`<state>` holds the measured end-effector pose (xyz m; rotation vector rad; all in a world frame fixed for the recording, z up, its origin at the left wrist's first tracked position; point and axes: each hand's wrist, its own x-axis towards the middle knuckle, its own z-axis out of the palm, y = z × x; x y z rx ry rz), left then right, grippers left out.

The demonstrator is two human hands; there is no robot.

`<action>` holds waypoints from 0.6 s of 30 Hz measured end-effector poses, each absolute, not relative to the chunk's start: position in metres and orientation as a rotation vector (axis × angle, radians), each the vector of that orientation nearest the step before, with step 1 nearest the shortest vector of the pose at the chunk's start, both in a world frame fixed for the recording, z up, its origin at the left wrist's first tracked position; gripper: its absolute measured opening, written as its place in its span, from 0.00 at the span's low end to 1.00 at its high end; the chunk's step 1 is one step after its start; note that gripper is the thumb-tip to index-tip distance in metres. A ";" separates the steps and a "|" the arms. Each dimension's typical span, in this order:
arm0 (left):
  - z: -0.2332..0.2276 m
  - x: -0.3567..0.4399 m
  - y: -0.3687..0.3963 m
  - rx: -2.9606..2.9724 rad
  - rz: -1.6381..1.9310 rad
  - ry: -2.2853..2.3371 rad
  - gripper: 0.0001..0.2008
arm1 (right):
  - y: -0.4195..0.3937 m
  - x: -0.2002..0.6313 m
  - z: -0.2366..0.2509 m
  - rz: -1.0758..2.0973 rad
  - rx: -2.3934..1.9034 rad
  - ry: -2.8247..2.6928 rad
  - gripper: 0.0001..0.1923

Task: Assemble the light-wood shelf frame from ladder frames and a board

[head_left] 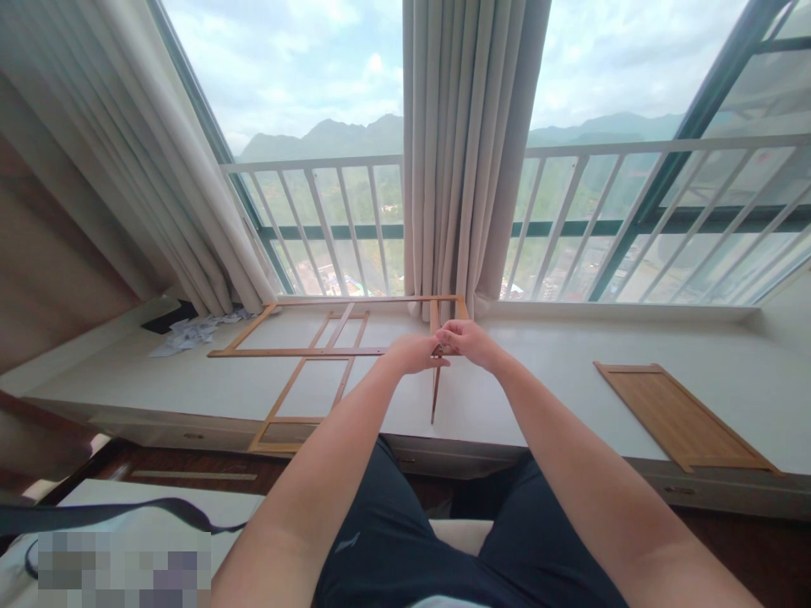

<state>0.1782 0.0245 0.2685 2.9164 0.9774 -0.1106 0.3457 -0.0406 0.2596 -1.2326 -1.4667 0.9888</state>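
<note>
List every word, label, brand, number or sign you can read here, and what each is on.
None can be read.
Trousers: one small pale mark on the leg, too small to make out.
Paper scraps: too small and blurred to show any print.
Wooden frame at the hands: no lettering visible.
Lower-left patch: pixelated, unreadable.

Green-framed glass windows (304, 101): daylight let in
Cloudy pale-blue sky (285, 59): part. washed out
Pale-grey pleated fabric curtains (472, 152): backlit; far-L distort. by lens
Btm-L patch (123, 570): pixelated
</note>
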 end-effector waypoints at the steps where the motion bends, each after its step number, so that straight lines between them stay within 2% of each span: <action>1: 0.269 0.178 0.024 2.917 -0.107 0.973 0.26 | -0.040 0.346 0.259 0.985 -1.234 -1.467 0.25; 18: 0.270 0.179 0.022 2.909 -0.100 0.985 0.25 | -0.039 0.345 0.259 0.952 -1.286 -1.455 0.27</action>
